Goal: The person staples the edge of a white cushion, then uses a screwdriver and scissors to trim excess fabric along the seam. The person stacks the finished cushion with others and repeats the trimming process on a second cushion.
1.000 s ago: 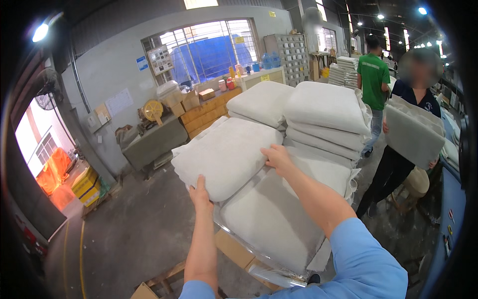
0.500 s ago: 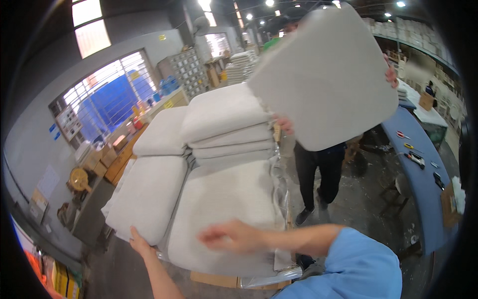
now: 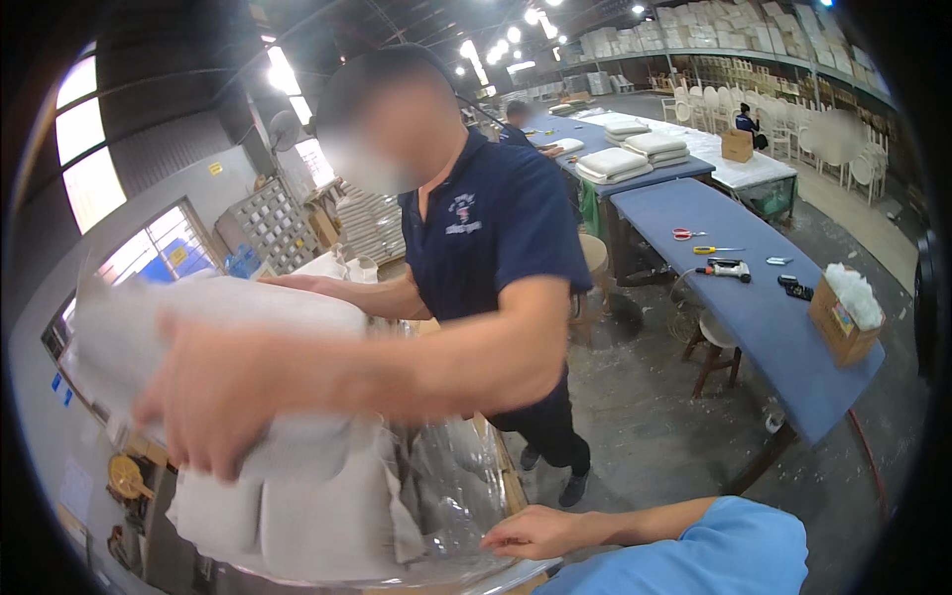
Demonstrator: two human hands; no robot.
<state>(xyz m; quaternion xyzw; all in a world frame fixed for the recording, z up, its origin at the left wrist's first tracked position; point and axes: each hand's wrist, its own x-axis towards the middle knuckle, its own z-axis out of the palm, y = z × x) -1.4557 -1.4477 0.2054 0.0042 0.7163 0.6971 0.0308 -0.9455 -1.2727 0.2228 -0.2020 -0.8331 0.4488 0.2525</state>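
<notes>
Cushions [image 3: 327, 526] piled left of the right hand [image 3: 535, 533], another handled above them

Pale cushions lie side by side to the left of the right hand's fingers, which are bent low at the near edge of the clear plastic [image 3: 461, 481]. The fingers rest close together; whether they pinch the plastic or only touch it, I cannot tell. The left hand is out of view, so its fingers cannot be judged.

Above and farther left of those fingers, a co-worker [image 3: 486, 238] has both hands at a blurred upper cushion [image 3: 114, 322]. Blur hides whether it is gripped or already resting on the pile.

The lower cushions look settled, while the upper one seems not fully placed. Beyond the fingers, more pads [image 3: 615, 165] sit in stacks on a far table [image 3: 699, 170]; how many remain to be moved, if any, does not show. Right of and beyond the fingers, scissors [image 3: 689, 235] and a screwdriver [image 3: 718, 249] lie on a blue table [image 3: 764, 347].
</notes>
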